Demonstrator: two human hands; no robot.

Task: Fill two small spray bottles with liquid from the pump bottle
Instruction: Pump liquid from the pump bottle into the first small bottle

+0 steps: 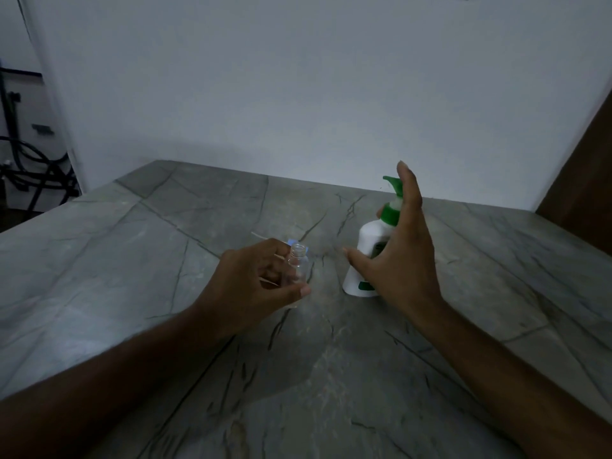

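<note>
Gripping a small clear spray bottle (pixel 298 265), uncapped, the left hand (pixel 261 286) holds it mid-desk.
Right hand (pixel 397 260), fingers spread, hovers before the white pump bottle (pixel 369 246) standing right on the grey desk (pixel 165 260).

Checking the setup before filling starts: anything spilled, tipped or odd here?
No spill visible. The pump bottle looks tilted beside the open right hand, though the wide lens may exaggerate this. The left hand holds an uncapped small bottle.
</note>
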